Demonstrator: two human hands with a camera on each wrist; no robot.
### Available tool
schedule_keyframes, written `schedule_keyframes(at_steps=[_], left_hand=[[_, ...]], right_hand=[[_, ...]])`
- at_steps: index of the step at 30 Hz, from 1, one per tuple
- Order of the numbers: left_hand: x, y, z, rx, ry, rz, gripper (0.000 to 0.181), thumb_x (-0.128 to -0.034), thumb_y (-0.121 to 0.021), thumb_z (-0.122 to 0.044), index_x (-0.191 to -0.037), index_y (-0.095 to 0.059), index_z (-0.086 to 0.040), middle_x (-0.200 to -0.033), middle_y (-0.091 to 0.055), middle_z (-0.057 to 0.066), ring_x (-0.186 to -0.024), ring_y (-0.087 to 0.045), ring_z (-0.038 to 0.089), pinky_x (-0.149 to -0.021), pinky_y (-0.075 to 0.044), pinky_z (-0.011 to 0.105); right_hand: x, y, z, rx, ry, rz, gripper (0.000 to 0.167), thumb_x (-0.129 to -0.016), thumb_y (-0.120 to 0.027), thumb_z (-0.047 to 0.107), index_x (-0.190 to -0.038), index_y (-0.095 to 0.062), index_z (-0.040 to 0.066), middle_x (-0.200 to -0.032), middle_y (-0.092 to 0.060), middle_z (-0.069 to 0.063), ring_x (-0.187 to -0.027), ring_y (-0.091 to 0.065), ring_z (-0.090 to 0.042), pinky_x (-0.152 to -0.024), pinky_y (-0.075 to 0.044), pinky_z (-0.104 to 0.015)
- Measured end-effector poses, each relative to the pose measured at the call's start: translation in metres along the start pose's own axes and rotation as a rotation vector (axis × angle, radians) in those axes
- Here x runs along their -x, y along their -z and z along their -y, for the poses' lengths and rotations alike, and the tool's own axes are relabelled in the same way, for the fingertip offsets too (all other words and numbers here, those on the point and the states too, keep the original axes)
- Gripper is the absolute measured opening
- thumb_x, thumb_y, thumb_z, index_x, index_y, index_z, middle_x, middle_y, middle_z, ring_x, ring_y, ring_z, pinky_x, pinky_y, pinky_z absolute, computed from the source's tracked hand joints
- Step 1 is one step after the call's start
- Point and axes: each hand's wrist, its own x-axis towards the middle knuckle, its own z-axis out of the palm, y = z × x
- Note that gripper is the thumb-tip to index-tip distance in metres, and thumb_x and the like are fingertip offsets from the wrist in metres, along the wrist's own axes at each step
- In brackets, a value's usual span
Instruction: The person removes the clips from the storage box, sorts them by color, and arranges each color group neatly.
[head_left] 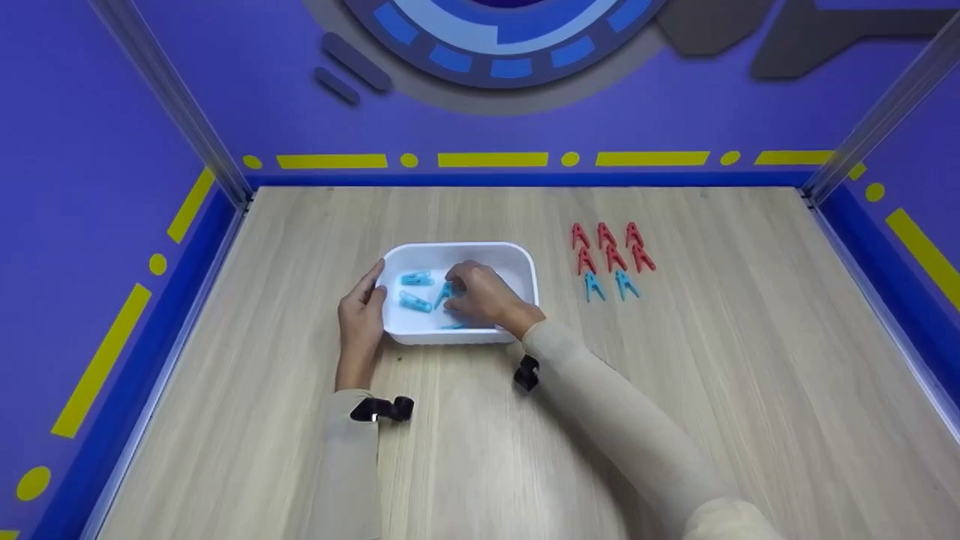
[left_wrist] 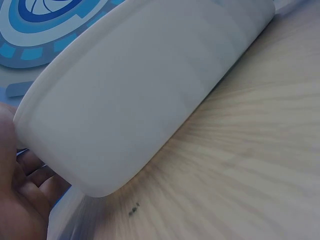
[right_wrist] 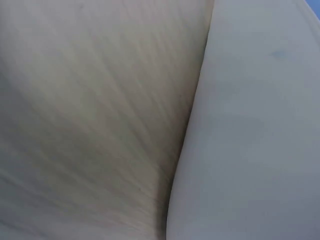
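Note:
A white tray (head_left: 457, 337) stands on the wooden table, with several light blue clothespins (head_left: 415, 301) inside. My left hand (head_left: 361, 319) grips the tray's left wall, thumb at the rim; in the left wrist view that hand (left_wrist: 25, 195) is at the tray's corner (left_wrist: 110, 110). Reaching over the tray's right part, my right hand (head_left: 484, 294) pinches a blue clothespin (head_left: 444, 294) between thumb and fingers. The right wrist view shows only the tray's outer wall (right_wrist: 245, 130) and the tabletop; my right hand is out of that view.
Right of the tray, red clothespins (head_left: 586, 260) lie in two rows of three, with two blue clothespins (head_left: 594, 286) in a row below them. Blue panels with yellow marks (head_left: 493, 159) border the table (head_left: 735, 337) at the back and on both sides.

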Motion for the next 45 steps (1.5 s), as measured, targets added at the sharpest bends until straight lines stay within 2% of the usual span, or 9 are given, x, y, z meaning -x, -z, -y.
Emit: schedule_keyframes(at_steps=[7, 15, 19, 24, 30, 36, 40, 42, 45], left_hand=[[0.000, 0.001, 0.002, 0.021, -0.003, -0.002, 0.044, -0.1086, -0.049, -0.001, -0.152, -0.057, -0.006, -0.159, -0.052, 0.010, -0.151, -0.042, 0.022, -0.124, -0.032, 0.031], [0.000, 0.001, 0.002, 0.017, 0.009, 0.005, 0.044, -0.1094, -0.049, -0.003, -0.153, -0.057, -0.008, -0.160, -0.051, 0.007, -0.152, -0.040, 0.019, -0.124, -0.032, 0.030], [0.000, 0.000, 0.002, 0.019, -0.004, 0.002, 0.044, -0.1091, -0.049, -0.001, -0.153, -0.057, -0.007, -0.160, -0.051, 0.010, -0.152, -0.040, 0.020, -0.125, -0.031, 0.032], [0.002, -0.001, -0.002, 0.022, 0.014, 0.007, 0.045, -0.1097, -0.047, 0.000, -0.154, -0.054, -0.004, -0.162, -0.048, 0.013, -0.154, -0.038, 0.023, -0.126, -0.029, 0.033], [0.005, -0.002, -0.009, 0.007, 0.044, 0.006, 0.046, -0.1099, -0.045, 0.002, -0.155, -0.051, -0.002, -0.163, -0.046, 0.014, -0.154, -0.036, 0.024, -0.126, -0.028, 0.034], [0.002, -0.001, 0.000, -0.006, 0.031, -0.002, 0.045, -0.1106, -0.047, -0.001, -0.154, -0.055, -0.008, -0.162, -0.049, 0.008, -0.153, -0.039, 0.019, -0.125, -0.030, 0.031], [0.000, -0.001, 0.003, -0.005, 0.031, -0.002, 0.045, -0.1108, -0.046, -0.001, -0.155, -0.054, -0.006, -0.162, -0.049, 0.007, -0.153, -0.039, 0.020, -0.125, -0.030, 0.032], [0.001, -0.002, -0.002, -0.005, 0.041, 0.000, 0.045, -0.1107, -0.045, 0.000, -0.155, -0.053, -0.005, -0.162, -0.048, 0.009, -0.154, -0.038, 0.022, -0.126, -0.029, 0.033], [0.008, -0.001, -0.019, 0.003, 0.046, 0.007, 0.045, -0.1097, -0.044, 0.002, -0.154, -0.052, -0.001, -0.162, -0.047, 0.012, -0.154, -0.037, 0.025, -0.126, -0.029, 0.034]], right_hand=[[0.000, -0.001, -0.001, 0.066, 0.009, 0.028, 0.037, -0.096, -0.074, 0.004, -0.131, -0.067, -0.006, -0.117, -0.066, -0.014, -0.105, -0.063, -0.025, -0.098, -0.056, -0.036], [0.000, 0.000, -0.002, 0.026, 0.005, 0.006, 0.032, -0.096, -0.068, -0.006, -0.128, -0.069, -0.007, -0.113, -0.069, -0.016, -0.102, -0.067, -0.026, -0.094, -0.058, -0.037], [0.002, 0.000, -0.002, 0.014, 0.032, -0.031, 0.026, -0.097, -0.071, 0.000, -0.121, -0.070, -0.010, -0.110, -0.070, -0.019, -0.101, -0.068, -0.029, -0.092, -0.059, -0.039], [0.002, -0.001, -0.001, 0.072, 0.021, 0.008, 0.042, -0.094, -0.082, 0.019, -0.123, -0.069, -0.008, -0.113, -0.067, -0.018, -0.103, -0.066, -0.029, -0.095, -0.057, -0.041], [0.002, 0.001, -0.002, 0.081, 0.000, 0.006, 0.035, -0.090, -0.079, 0.007, -0.120, -0.071, -0.008, -0.111, -0.066, -0.017, -0.099, -0.065, -0.028, -0.094, -0.057, -0.040], [0.005, 0.002, -0.002, 0.067, 0.047, -0.048, 0.032, -0.090, -0.077, 0.004, -0.118, -0.071, -0.009, -0.108, -0.066, -0.017, -0.096, -0.063, -0.028, -0.093, -0.057, -0.041], [0.008, 0.006, 0.002, 0.036, 0.064, -0.085, 0.031, -0.092, -0.078, 0.006, -0.119, -0.071, -0.008, -0.109, -0.066, -0.017, -0.099, -0.065, -0.029, -0.093, -0.057, -0.040], [0.011, 0.009, 0.004, 0.021, 0.062, -0.094, 0.031, -0.094, -0.079, 0.007, -0.120, -0.071, -0.007, -0.111, -0.066, -0.017, -0.101, -0.066, -0.029, -0.094, -0.057, -0.038], [0.015, 0.015, 0.008, 0.007, 0.072, -0.115, 0.031, -0.095, -0.081, 0.008, -0.120, -0.071, -0.006, -0.113, -0.067, -0.017, -0.104, -0.067, -0.028, -0.095, -0.058, -0.036]])
